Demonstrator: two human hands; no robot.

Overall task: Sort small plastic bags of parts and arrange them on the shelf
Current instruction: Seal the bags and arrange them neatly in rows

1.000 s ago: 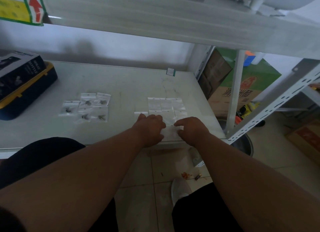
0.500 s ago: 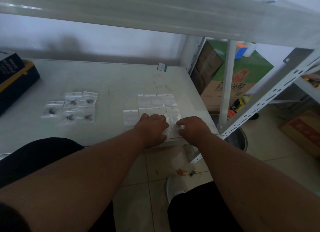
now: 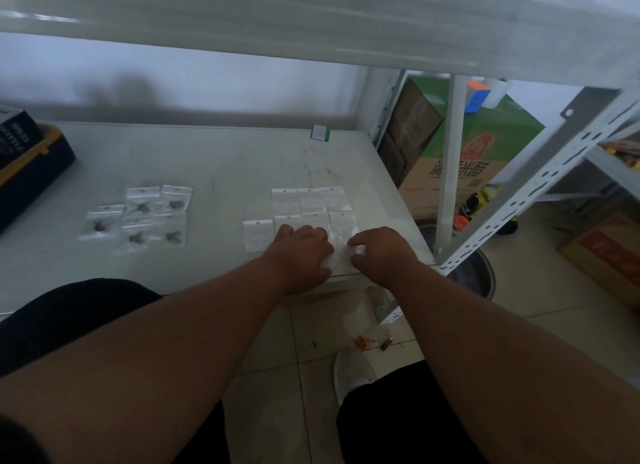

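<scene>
Left hand (image 3: 303,252) and right hand (image 3: 382,255), fingers curled, pinch one clear bag (image 3: 341,252) between them at the shelf (image 3: 207,158) front edge; remaining bags (image 3: 308,200) lie just beyond the hands.

Bare shelf (image 3: 221,165) between bag groups; black case (image 3: 31,172) far left.

Dim, flat daylight comes in from the right, where the tiled floor (image 3: 519,325) is palest. The bare forearms sit in shade. A soft shadow smudges the white back wall (image 3: 131,92). The white upper shelf board (image 3: 311,20) is blurred, and straight posts bow outward near the edges.
</scene>
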